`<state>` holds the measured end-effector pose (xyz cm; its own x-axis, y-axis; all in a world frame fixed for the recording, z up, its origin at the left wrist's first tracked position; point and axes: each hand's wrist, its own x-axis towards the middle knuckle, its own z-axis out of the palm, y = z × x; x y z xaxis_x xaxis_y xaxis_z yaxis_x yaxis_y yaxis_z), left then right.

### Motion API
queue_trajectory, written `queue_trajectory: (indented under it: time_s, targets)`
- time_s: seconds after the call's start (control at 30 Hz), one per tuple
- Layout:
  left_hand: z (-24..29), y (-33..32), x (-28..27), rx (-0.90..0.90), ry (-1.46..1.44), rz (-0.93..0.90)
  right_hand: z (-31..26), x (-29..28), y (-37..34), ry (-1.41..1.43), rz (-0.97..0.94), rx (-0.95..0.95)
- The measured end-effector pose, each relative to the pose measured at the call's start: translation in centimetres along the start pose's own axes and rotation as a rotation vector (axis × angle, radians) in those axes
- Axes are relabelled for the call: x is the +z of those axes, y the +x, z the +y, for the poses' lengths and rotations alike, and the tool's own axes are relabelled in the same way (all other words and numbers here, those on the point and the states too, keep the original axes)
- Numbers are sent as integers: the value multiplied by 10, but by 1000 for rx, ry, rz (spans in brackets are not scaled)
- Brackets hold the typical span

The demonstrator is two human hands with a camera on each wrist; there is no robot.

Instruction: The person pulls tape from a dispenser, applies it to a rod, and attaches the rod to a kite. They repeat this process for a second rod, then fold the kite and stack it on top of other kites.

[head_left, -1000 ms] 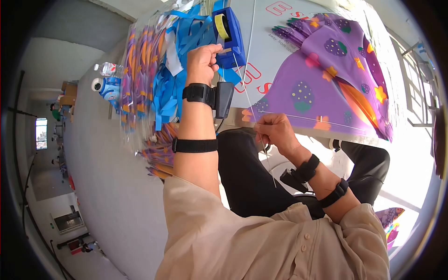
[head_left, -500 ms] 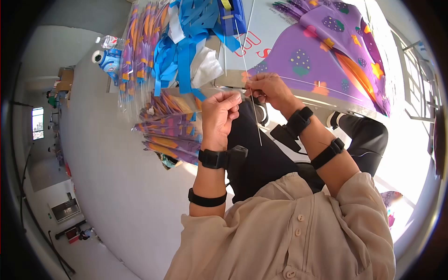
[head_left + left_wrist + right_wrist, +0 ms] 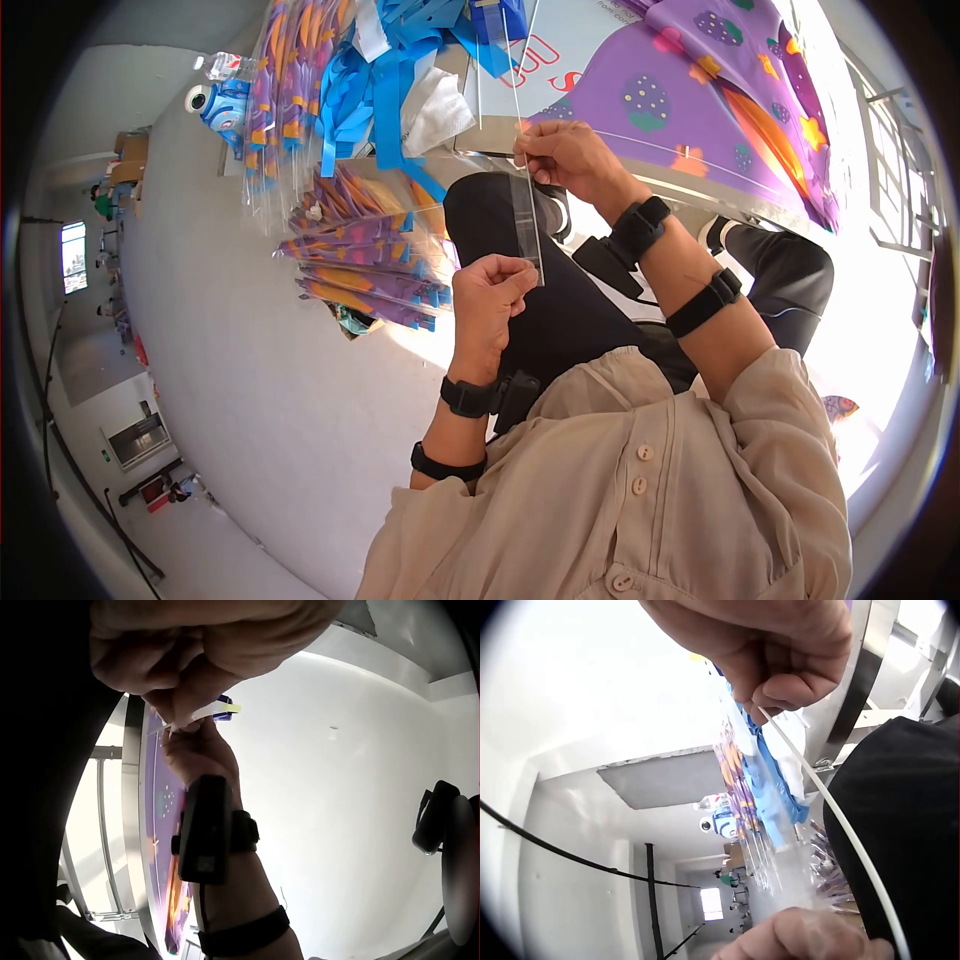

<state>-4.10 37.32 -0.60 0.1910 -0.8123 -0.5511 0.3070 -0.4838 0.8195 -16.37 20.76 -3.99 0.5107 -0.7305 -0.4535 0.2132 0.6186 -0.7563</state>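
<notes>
My right hand (image 3: 580, 160) pinches a thin white rod (image 3: 838, 806) near the table's front edge. Below it in the head view, my left hand (image 3: 490, 305) holds the end of a strip of clear tape (image 3: 525, 215). The tape runs alongside the rod's lower part, between the two hands, above the dark trouser leg. In the left wrist view the tape looks pale beside my fingertips. Purple printed fabric (image 3: 610, 100) lies on the table beyond my right hand. The blue tape dispenser (image 3: 495, 22) is partly cut off at the top.
Blue ribbons (image 3: 385, 115) and a white cloth (image 3: 438, 108) lie left on the table. Bagged purple-and-orange bundles (image 3: 290, 85) lie beside them, with more bundles (image 3: 365, 250) lower down. A bottle (image 3: 228, 66) and a blue-and-white container (image 3: 222, 105) stand at far left.
My left hand has come from the tape dispenser down to the rod's lower end, with a strip of tape. My right hand still pinches the rod. The head view has shifted.
</notes>
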Motion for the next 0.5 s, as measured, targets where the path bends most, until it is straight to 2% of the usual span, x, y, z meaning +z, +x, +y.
queue_trajectory:
  time_s: [0.2,0.27,0.33,0.43,0.5]
  targets:
    - [9,-3,-3,18,62,-53,1,-4,0,-194,117,-79]
    - [19,-12,-1,17,17,-43,-7,-7,6,-215,231,-124]
    - [23,-15,-2,21,8,-47,-19,-14,29,-194,244,-156]
    - [24,-18,-5,26,-8,-41,-33,-21,67,-377,362,-138]
    - [26,-19,-8,10,-4,-46,-40,-27,86,-450,369,-118]
